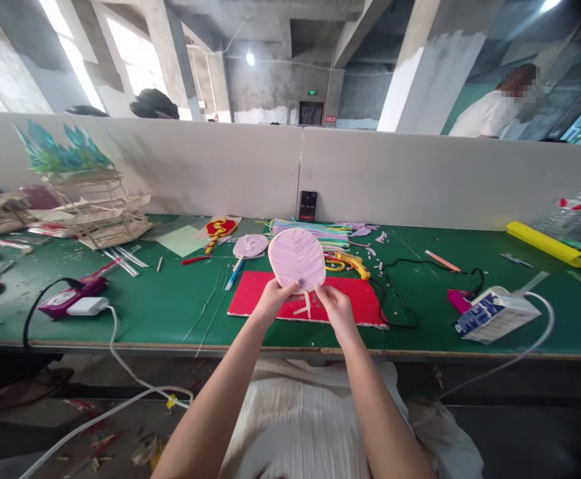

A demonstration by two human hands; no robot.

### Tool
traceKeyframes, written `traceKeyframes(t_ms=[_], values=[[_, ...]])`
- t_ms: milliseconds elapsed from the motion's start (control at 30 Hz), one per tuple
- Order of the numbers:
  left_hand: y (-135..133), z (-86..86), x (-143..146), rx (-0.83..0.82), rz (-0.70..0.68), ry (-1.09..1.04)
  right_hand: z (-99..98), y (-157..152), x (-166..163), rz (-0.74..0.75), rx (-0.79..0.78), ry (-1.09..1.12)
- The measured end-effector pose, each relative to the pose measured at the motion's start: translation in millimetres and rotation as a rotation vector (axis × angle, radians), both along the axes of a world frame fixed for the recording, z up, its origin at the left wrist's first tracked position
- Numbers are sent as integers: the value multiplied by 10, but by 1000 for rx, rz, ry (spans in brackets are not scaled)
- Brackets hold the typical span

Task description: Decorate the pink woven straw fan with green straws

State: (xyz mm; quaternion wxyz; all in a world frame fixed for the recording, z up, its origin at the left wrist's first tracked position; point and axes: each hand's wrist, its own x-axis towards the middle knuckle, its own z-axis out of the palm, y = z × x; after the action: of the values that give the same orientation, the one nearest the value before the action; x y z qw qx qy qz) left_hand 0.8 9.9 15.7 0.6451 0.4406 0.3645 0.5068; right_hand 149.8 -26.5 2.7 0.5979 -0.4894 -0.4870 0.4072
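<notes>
Between both hands I hold up a pink round fan (298, 256), its face covered with slanted strips like leaf veins and edged in a pale rim. My left hand (276, 298) is closed on its lower left edge, thumb on the front. At the lower right edge my right hand (338, 305) pinches the rim. Below the fan's bottom edge a short stick-like piece (307, 307) shows; whether it joins the fan I cannot tell. Under the hands lies a red board (250, 293). Just behind to the right rests a yellow glue gun (355, 264).
Colored pipe-cleaner-like sticks (330, 231) lie behind the fan. A smaller lilac fan (250, 246) and a red-and-yellow one (221, 228) are to the left. A phone (308, 205) leans on the partition (221, 159). Power strip (78, 297) left, carton (494, 314) right, with cables. A person (490, 110) is beyond.
</notes>
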Motion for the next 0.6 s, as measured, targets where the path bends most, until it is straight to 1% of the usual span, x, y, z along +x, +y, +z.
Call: traceKeyframes(t_ms=[100,233,367,500,600], values=[[-11,-9,14,-1,-9,20,-1,29,24,-47,-22,43],[-24,-16,26,-15,14,25,-32,44,21,-57,-42,48],[-51,-23,20,-45,-26,18,-79,55,17,-44,-24,44],[-78,-34,11,10,-106,32,-100,68,38,-53,1,-1],[-91,-46,12,62,-128,62,-104,72,50,-61,10,-13]])
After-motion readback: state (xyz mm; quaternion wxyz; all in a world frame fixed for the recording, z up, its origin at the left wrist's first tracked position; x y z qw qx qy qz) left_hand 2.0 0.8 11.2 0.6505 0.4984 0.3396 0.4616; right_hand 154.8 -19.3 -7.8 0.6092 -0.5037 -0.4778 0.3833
